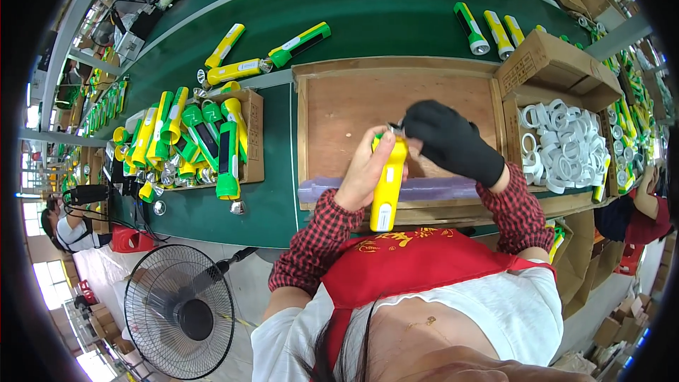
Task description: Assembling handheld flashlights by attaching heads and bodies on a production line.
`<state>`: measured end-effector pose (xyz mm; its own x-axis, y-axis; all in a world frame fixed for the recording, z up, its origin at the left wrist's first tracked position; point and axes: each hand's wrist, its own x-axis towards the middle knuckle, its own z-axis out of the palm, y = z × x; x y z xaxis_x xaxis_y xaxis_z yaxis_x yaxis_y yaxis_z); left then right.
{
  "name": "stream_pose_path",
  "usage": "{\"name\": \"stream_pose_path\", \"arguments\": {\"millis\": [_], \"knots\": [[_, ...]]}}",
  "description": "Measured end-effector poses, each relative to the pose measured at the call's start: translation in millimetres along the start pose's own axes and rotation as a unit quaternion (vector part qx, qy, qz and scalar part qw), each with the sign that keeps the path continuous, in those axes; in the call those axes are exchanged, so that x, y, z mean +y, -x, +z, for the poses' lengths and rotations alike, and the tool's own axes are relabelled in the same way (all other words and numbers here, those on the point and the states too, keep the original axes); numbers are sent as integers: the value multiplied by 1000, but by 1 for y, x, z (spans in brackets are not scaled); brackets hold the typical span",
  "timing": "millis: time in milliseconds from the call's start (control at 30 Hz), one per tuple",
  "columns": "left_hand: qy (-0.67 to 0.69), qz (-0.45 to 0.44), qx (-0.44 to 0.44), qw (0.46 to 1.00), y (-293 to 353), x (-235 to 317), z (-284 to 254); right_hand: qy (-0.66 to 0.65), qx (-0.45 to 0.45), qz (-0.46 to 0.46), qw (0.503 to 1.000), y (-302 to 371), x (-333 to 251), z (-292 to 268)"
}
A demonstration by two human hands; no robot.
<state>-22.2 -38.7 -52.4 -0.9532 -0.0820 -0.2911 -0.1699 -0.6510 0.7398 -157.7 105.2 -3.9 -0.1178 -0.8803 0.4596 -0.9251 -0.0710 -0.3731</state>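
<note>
My bare left hand (362, 170) is closed around the body of a yellow flashlight (387, 194) with a green part near its head. The flashlight is tilted, its head end away from me and its tail toward my red apron. My right hand (453, 140), in a black glove with some fingertips bare, closes at the head end; its fingers partly hide that end. Both hands are above a shallow wooden tray (332, 99). Beneath the flashlight, a translucent purple strip (442, 189) lies along the tray's near edge.
To the right stands a cardboard box (559, 64) beside a heap of white plastic rings (562, 147). A carton (254, 143) of yellow and green flashlights is at left. More flashlights (300, 44) lie on the green table (396, 14). A fan (180, 311) stands at lower left.
</note>
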Motion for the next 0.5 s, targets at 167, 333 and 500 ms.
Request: {"name": "stream_pose_path", "arguments": {"millis": [167,333,500], "knots": [[32,-36,-53,997,22,-40,3,-7,-104,27,994,39,-25,7],[45,-66,-23,997,29,-46,-9,-333,-91,165,924,41,-3,23],[-28,-55,-11,998,42,-40,-10,7,14,271,962,51,46,87]]}}
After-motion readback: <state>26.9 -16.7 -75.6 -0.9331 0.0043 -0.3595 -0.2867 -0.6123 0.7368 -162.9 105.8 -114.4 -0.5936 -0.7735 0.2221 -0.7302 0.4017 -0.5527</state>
